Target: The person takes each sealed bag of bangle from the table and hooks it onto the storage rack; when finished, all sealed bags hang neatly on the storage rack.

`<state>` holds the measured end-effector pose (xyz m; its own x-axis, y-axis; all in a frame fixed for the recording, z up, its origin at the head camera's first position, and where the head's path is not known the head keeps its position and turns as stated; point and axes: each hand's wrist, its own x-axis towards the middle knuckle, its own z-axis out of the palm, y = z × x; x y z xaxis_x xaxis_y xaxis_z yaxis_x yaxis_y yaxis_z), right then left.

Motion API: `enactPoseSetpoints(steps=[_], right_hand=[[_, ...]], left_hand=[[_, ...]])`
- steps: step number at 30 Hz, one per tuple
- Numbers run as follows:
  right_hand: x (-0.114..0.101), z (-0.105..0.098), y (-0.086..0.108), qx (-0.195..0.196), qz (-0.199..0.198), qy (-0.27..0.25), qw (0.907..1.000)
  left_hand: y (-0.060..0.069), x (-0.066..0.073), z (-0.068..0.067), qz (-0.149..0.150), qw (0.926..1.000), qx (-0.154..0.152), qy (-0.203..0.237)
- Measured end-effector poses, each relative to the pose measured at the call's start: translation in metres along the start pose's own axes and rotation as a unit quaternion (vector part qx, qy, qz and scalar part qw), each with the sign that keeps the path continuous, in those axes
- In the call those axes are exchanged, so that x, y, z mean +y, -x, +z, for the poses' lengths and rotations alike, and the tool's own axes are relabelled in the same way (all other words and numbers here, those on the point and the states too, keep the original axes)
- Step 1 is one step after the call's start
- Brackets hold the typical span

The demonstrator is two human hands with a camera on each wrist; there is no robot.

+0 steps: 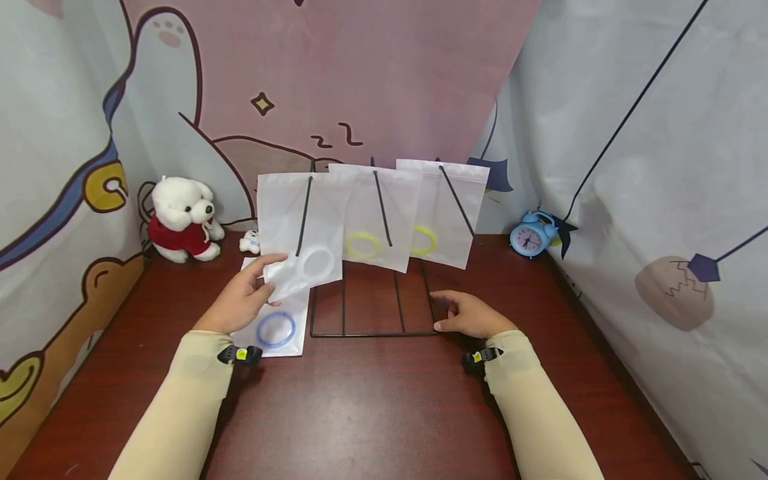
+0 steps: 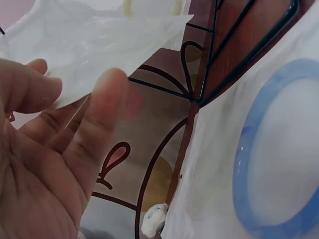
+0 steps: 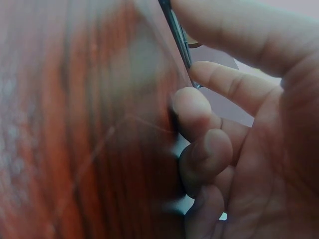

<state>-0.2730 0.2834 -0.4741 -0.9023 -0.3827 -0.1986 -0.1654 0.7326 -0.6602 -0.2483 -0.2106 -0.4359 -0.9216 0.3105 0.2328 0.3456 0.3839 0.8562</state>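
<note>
A black wire rack (image 1: 372,335) stands on the table, and white bags hang from its prongs. The left bag (image 1: 288,213) shows a pale ring, while the middle bag (image 1: 390,200) and right bag (image 1: 468,200) show yellow rings. My left hand (image 1: 237,300) touches the left bag's lower left corner, thumb and fingers apart; in the left wrist view the hand (image 2: 60,144) is beside the bag's edge (image 2: 99,55). At the rack's right side, my right hand (image 1: 474,315) rests its fingertips against the wire, other fingers bent in the right wrist view.
Another white bag (image 1: 291,343) with a blue ring lies on the table (image 1: 360,413), left of the rack and partly beneath the hanging bag. A white toy bear (image 1: 183,217) and a small white figure (image 1: 249,241) are at the back left. A blue alarm clock (image 1: 533,235) stands back right.
</note>
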Motion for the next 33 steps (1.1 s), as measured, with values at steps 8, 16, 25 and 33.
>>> enactPoseSetpoints(steps=[8,16,25,33], right_hand=[[0.000,0.000,0.000,-0.001,0.002,0.003,1.0000],[-0.001,0.000,0.000,0.000,0.005,-0.002,1.0000],[-0.001,0.000,0.000,-0.003,0.004,-0.002,1.0000],[-0.004,-0.001,0.001,-0.002,0.010,-0.004,0.9999]], left_hand=[[-0.003,-0.002,0.002,0.016,0.9990,0.018,0.039],[-0.003,-0.008,-0.002,0.040,0.9984,0.030,-0.028],[0.000,-0.026,-0.013,0.021,0.9987,0.045,0.002],[0.007,-0.041,-0.027,-0.099,0.9927,0.059,-0.036]])
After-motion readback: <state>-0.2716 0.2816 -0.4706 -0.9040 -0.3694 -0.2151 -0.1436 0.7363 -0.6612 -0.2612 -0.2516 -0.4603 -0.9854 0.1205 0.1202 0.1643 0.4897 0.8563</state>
